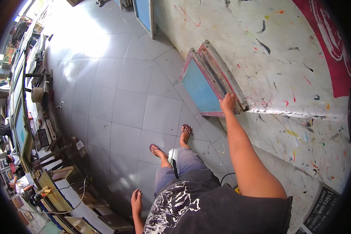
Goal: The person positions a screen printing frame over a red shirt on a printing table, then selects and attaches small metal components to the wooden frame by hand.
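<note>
Against the paint-flecked wall (277, 70), at the end of your outstretched right arm, your right hand (229, 102) lies on the framed blue panels (202, 86), at the end of the stack nearer you. Its fingers are part bent over the frame edges, with the thumb toward the blue face; the hand is small in this view, so I cannot tell whether it clamps them or only rests there. The panels stand tilted beyond and to the left of that grip, red-stained rails packed side by side. Farther beyond it, up the same wall, another blue framed panel (144, 15) stands apart. To the right of the grip, a red cloth (333, 46) with a white design hangs high up. Nearer you than the grip and to its left, your sandals (156, 149) stand on the grey tiled floor (121, 89). Your left hand (136, 199) hangs low by your side, well apart from the panels, loosely curled and seemingly empty. Far left of both hands runs a cluttered workbench (41, 117).
</note>
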